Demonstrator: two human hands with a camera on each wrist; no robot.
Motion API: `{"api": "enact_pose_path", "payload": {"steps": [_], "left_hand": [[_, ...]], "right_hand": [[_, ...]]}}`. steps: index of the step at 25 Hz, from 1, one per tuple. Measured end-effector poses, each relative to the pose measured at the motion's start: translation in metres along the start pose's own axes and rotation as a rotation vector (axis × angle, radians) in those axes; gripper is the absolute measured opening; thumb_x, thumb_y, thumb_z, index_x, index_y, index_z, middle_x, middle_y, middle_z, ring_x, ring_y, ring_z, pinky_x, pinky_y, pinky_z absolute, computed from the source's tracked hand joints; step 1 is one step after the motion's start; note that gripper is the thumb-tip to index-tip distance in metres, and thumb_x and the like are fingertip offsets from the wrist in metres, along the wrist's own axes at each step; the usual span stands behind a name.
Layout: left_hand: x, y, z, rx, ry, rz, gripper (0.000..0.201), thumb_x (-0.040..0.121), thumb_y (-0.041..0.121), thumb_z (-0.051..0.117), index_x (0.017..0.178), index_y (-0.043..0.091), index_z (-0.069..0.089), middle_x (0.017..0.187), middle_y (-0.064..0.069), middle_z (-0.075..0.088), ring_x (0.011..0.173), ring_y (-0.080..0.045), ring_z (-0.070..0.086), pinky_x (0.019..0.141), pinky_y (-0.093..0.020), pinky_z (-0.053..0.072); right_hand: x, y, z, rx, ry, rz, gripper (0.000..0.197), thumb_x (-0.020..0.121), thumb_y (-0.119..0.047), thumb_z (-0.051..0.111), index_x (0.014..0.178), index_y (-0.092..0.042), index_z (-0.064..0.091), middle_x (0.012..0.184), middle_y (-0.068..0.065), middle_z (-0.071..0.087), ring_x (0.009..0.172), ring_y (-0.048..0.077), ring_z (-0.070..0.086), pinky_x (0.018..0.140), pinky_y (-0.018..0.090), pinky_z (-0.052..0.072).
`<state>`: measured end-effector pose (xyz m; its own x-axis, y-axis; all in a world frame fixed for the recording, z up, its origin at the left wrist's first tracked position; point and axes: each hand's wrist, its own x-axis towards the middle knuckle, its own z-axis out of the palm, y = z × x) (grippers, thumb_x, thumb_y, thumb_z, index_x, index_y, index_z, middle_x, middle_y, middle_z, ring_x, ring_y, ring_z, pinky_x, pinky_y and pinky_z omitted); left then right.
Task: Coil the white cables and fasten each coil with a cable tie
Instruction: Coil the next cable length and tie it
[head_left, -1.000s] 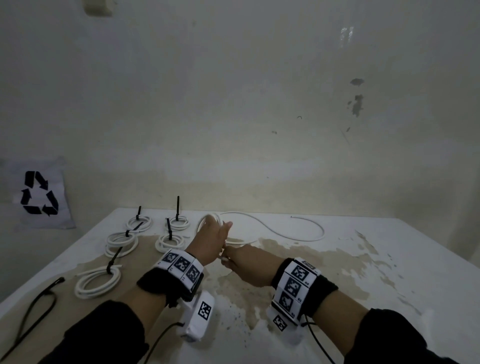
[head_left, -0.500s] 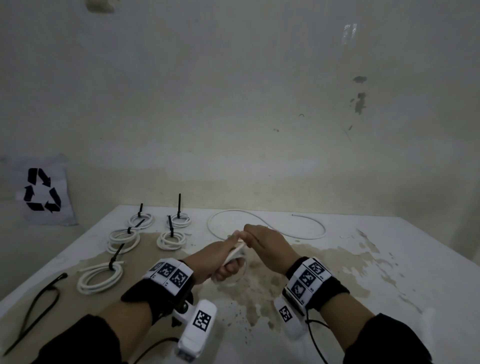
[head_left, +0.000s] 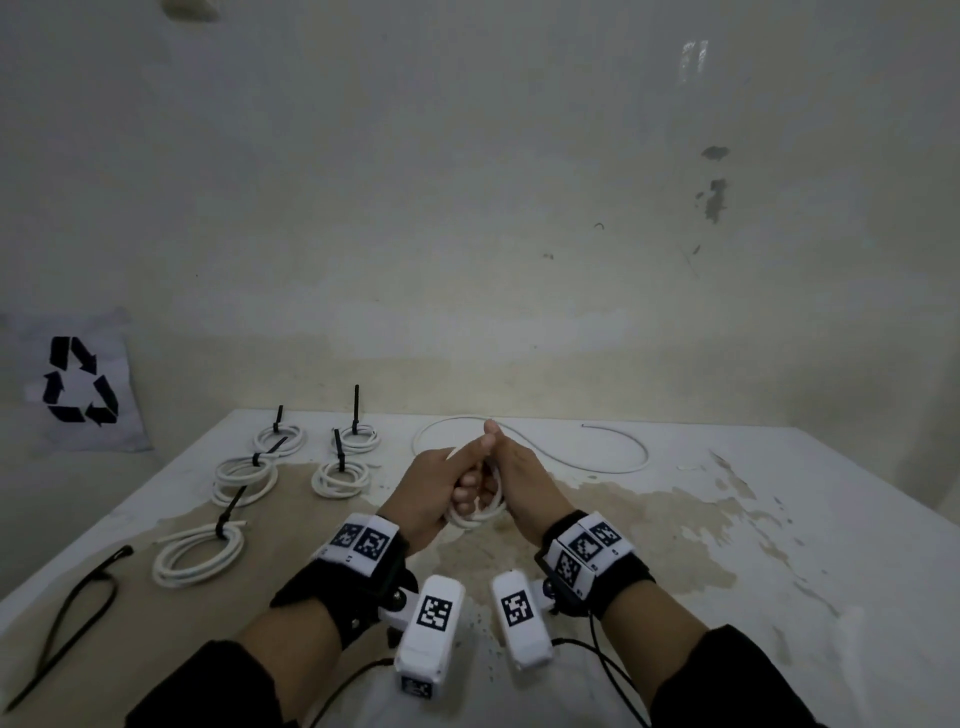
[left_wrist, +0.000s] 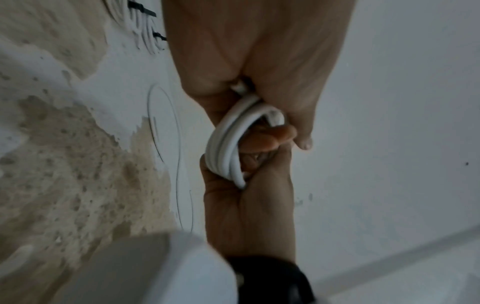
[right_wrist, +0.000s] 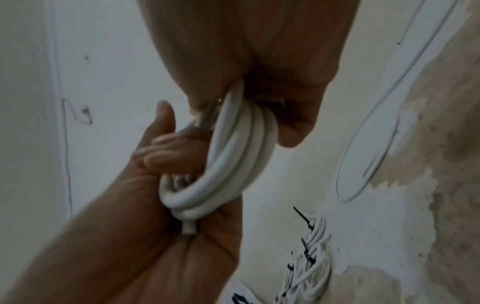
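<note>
Head view: both hands' fingers (head_left: 464, 492) curled around white cable coil (head_left: 475, 514), five tied coils (head_left: 340, 477) left, beside.

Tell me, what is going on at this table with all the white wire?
A person is winding a white cable into a coil. The left hand and the right hand both grip the loops, held together above the stained white table. The cable's loose tail trails across the table. Five finished white coils with black cable ties lie at the left, and spare black ties wait nearby.
</note>
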<state>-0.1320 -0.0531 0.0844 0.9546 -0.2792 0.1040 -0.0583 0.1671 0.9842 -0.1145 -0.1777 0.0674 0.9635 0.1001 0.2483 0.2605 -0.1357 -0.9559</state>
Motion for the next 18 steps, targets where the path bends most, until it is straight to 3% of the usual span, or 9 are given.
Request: {"api": "enact_pose_path", "payload": {"steps": [3,5,7,11,15,18], "left_hand": [[0.003,-0.006,0.001,0.282,0.114,0.131,0.043,0.091,0.041,0.057,0.068,0.006,0.054,0.051,0.0,0.05,0.047,-0.016,0.048,0.055,-0.03,0.05],[0.006,-0.013,-0.002,0.376,0.139,0.176,0.04,0.095,0.039,0.05,0.07,0.009,0.054,0.056,0.001,0.048,0.049,-0.013,0.047,0.06,-0.035,0.05],[0.007,-0.018,-0.006,0.299,0.138,0.155,0.038,0.098,0.038,0.045,0.071,0.011,0.049,0.059,0.0,0.042,0.045,-0.01,0.041,0.055,-0.032,0.044],[0.005,-0.02,-0.006,-0.083,0.166,0.003,0.038,0.1,0.028,0.043,0.068,0.009,0.049,0.048,0.004,0.036,0.036,-0.005,0.032,0.038,-0.016,0.032],[0.003,-0.011,-0.005,-0.438,0.072,-0.145,0.039,0.098,0.029,0.047,0.063,0.009,0.048,0.039,0.006,0.032,0.031,-0.005,0.029,0.034,-0.016,0.03],[-0.003,-0.005,-0.006,-0.297,-0.024,-0.218,0.044,0.093,0.036,0.054,0.057,0.012,0.049,0.038,0.006,0.028,0.031,-0.006,0.025,0.034,-0.017,0.03]], "right_hand": [[0.004,-0.01,-0.001,-0.179,0.146,-0.057,0.057,0.097,-0.05,0.036,0.052,-0.016,0.041,0.044,-0.007,0.041,0.046,0.012,0.039,0.055,0.029,0.035],[0.005,-0.012,0.0,-0.284,0.169,-0.074,0.058,0.098,-0.045,0.038,0.046,-0.02,0.038,0.04,-0.008,0.039,0.047,0.011,0.039,0.058,0.029,0.034],[0.005,-0.01,0.0,-0.234,0.146,0.023,0.056,0.095,-0.049,0.045,0.049,-0.017,0.045,0.042,-0.007,0.042,0.047,0.014,0.043,0.058,0.027,0.037],[0.001,-0.004,-0.001,0.291,-0.065,0.285,0.046,0.087,-0.051,0.058,0.075,-0.007,0.06,0.043,-0.005,0.039,0.045,0.015,0.045,0.055,0.025,0.042],[0.001,0.002,0.005,0.554,-0.069,0.313,0.056,0.087,-0.055,0.052,0.049,-0.013,0.049,0.039,-0.004,0.029,0.038,0.011,0.031,0.046,0.023,0.032],[-0.001,0.001,0.008,0.437,-0.002,0.337,0.06,0.093,-0.054,0.044,0.05,-0.012,0.045,0.04,-0.002,0.031,0.034,0.012,0.027,0.038,0.021,0.024]]}}
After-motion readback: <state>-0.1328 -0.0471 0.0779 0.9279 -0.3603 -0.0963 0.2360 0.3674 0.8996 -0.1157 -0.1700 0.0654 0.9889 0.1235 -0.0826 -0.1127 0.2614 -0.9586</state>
